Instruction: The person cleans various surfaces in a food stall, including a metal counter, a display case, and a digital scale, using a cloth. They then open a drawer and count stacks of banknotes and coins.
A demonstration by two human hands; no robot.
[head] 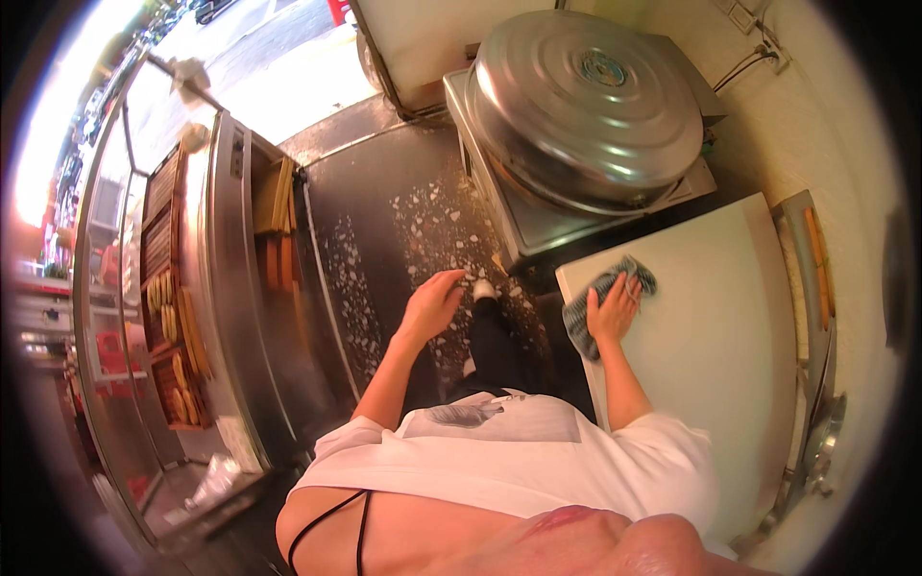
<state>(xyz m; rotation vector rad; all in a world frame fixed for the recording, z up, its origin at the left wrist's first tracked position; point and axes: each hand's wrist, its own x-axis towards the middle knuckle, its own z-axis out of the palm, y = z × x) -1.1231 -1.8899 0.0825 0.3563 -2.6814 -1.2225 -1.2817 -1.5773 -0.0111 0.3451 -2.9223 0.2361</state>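
Observation:
My right hand lies palm down on a dark grey patterned cloth, pressing it onto a pale work table. The cloth sits bunched at the table's left edge, and part of it is hidden under my palm and fingers. My left hand hangs in the air over the speckled floor, holding nothing, its thumb apart from slightly bent fingers.
Beyond the table, a large round metal lid covers a pan on a metal stand. To the left stands a glass-sided display case with wooden trays of food. Long-handled tools rest along the right wall.

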